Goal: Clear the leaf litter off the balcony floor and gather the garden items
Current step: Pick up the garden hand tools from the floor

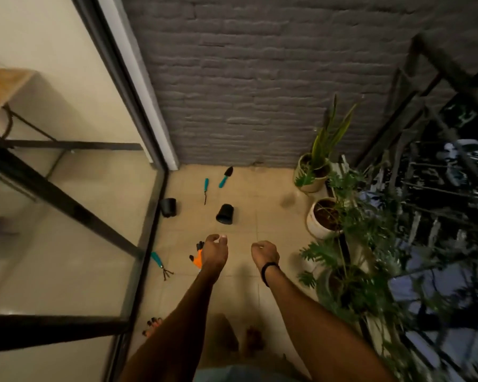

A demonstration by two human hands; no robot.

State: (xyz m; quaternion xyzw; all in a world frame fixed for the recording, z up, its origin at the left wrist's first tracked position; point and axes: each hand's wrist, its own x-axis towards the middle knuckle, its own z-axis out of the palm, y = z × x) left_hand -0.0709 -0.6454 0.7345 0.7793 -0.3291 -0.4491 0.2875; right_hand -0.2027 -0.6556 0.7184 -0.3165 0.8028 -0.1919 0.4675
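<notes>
Orange glove [196, 260] lies on the tiles [260, 194] below the left hand [214, 252], whose fingers curl loosely and hold nothing. The right hand [265, 253] is the same. The glove is probably soft and light, so pinch anywhere. Beyond, the black pot [225, 214] looks light and stiff; grip its rim.

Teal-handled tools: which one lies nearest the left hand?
The clawed hand rake by the glass door; the trowel and thin weeder lie near the brick wall.

Home balcony: tiled floor [260, 188], grey brick wall [260, 78], railing [425, 111], potted plants [323, 213], glass door [66, 216].
</notes>
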